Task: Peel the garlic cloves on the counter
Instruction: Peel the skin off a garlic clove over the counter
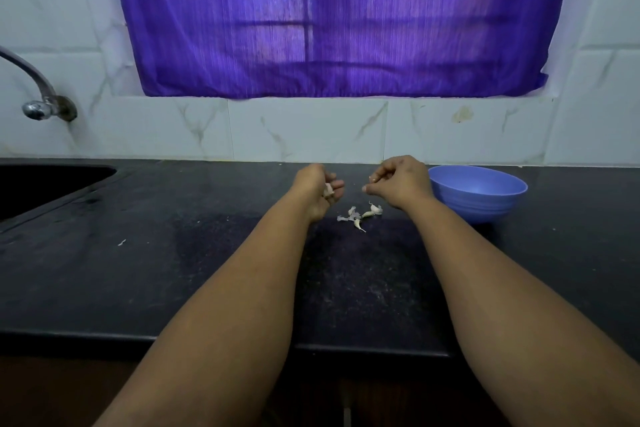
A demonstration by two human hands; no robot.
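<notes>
A purple curtain [332, 21] fills the upper middle of the frame, hanging over a barred window, with pale marbled wall tiles [304, 128] around and beneath it. Below the tiles a black counter [138, 270] spans the whole width of the frame. A dark sink [45, 187] is sunk into the counter at the left edge, and a chrome tap [41, 94] juts from the wall above it.

Two bare forearms reach up from the bottom of the frame toward the centre. Right of centre, a blue bowl [479, 192] stands on the counter, just beside the right hand [401, 182]. That hand hovers above the counter with its fingers curled in, thumb and forefinger pinched together at the tip; whether they hold a scrap of skin is too small to tell. The left hand [317, 189], a little left of centre and apart from the right, is turned palm inward with its fingers curled round a pale garlic clove [328, 190].

Between and just below the two hands, a small cluster of loose garlic cloves and skins [360, 215] lies on the counter. A single white fleck of peel [121, 242] lies well apart, toward the left of the counter.
</notes>
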